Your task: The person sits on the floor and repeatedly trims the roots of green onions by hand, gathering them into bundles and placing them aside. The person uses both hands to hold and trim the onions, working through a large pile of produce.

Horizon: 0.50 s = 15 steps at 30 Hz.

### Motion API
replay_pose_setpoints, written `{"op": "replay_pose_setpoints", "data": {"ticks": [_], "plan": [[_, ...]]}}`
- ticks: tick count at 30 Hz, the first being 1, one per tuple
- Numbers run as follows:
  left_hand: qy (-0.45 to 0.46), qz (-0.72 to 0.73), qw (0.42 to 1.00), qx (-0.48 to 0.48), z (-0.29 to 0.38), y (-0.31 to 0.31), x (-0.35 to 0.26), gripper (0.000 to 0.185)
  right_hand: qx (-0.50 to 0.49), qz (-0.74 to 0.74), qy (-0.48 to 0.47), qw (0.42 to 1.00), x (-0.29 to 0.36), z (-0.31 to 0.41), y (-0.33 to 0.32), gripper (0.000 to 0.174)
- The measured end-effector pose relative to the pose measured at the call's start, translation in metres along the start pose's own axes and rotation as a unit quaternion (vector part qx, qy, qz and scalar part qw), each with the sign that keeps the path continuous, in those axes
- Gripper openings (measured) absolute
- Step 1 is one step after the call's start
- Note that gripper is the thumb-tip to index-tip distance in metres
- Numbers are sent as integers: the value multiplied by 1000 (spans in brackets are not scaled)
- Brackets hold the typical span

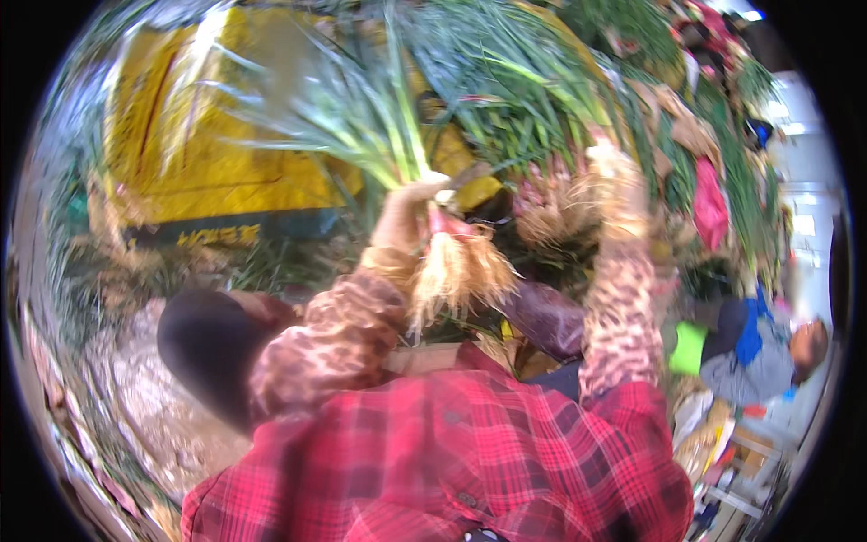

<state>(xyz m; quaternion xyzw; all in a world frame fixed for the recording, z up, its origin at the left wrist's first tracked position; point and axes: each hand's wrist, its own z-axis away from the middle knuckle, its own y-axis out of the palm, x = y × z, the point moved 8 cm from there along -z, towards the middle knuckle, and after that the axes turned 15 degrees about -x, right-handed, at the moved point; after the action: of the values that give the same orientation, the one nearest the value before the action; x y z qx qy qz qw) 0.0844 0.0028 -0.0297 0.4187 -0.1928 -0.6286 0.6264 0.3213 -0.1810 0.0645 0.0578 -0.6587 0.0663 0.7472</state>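
My left hand (pixel 404 211) grips a bunch of green onions (pixel 399 146) just above the bulbs. The leaves fan away from me, and the pale stringy roots (pixel 460 267) hang toward my lap. Off to the right, my right hand (pixel 618 186) is closed around the lower end of more green onions (pixel 588 112); motion blur hides the exact finger positions. Between my hands and a little farther off lies a heap of green onions with reddish bulbs (pixel 542 190), roots facing me.
A yellow plastic sack (pixel 230 149) bearing writing lies front left. Muddy ground (pixel 169 400) shows beside my left knee (pixel 203 352). Farther right are more onion heaps (pixel 752 196), a pink bag (pixel 710 206) and a person in grey (pixel 738 372).
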Motion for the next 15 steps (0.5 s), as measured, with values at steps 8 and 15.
{"op": "replay_pose_setpoints", "data": {"ticks": [8, 15], "plan": [[-37, -227, 972, -38, -3, -13, 90, 19, 95, -121, -229, 961, 95, 100, 149, 24], [-67, -271, 960, 18, -5, -18, 100, 17, 387, -165, 306, 854, -55, 186, 376, 65]]}}
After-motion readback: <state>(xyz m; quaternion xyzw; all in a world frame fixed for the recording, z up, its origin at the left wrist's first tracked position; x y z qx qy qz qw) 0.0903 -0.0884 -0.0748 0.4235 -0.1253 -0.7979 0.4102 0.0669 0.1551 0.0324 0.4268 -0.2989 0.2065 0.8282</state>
